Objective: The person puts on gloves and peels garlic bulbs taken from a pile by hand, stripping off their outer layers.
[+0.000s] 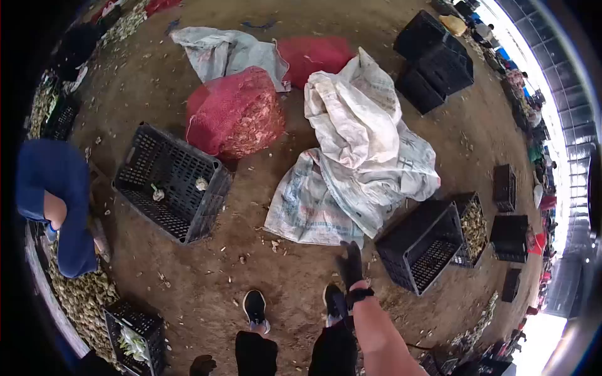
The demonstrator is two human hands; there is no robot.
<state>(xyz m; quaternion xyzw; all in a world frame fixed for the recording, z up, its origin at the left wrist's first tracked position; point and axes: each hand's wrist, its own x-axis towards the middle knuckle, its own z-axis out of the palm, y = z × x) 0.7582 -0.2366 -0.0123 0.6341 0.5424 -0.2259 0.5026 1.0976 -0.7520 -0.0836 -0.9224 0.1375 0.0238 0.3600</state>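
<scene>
My right hand [350, 264], in a dark glove with a black band at the wrist, reaches forward over the dirt floor. Its fingers look stretched and apart, with nothing in them, just short of the near edge of the white woven sacks [313, 216]. Those sacks lie in a crumpled heap ahead of me. To the right of that hand stands a black plastic crate [419, 250], tipped toward me. At the bottom edge my left hand [202, 365] shows as a dark gloved shape, partly cut off; its fingers are too unclear to read.
A red mesh sack [235, 113] full of reddish peelings sits beyond a black crate [169, 182] holding two garlic bulbs. Another person's blue-clothed leg [63, 194] is at left, near a garlic pile [81, 297]. Stacked crates [436, 59] stand at the far right.
</scene>
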